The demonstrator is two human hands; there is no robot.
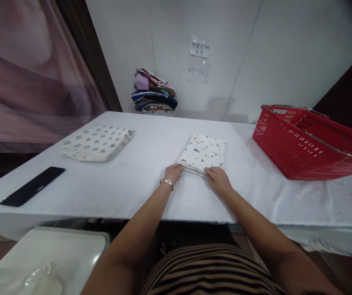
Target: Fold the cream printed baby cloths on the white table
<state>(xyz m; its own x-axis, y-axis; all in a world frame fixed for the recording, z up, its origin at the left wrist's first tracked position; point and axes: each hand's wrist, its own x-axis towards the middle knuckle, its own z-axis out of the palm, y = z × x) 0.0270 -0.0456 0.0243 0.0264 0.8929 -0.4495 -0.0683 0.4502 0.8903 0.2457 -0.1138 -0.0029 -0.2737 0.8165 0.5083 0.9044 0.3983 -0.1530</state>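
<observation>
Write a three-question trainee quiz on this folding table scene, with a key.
1. True or false: both hands touch the near edge of the folded patterned cloth.
2. Which lies farthest to the left on the table: A) red basket B) black flat object C) folded dotted cloth?
3. What stands against the wall behind the table?

Key: 1 true, left hand and right hand; 2 B; 3 a stack of folded clothes.

on the counter (pixel 139 180), a folded cloth (pixel 203 154) lies at the middle, both hands at its near edge. a second folded cloth (pixel 97 142) lies to its left, a flat bar (pixel 33 186) nearer left, a basket (pixel 309 141) at right, a clothes pile (pixel 154 92) behind.
</observation>
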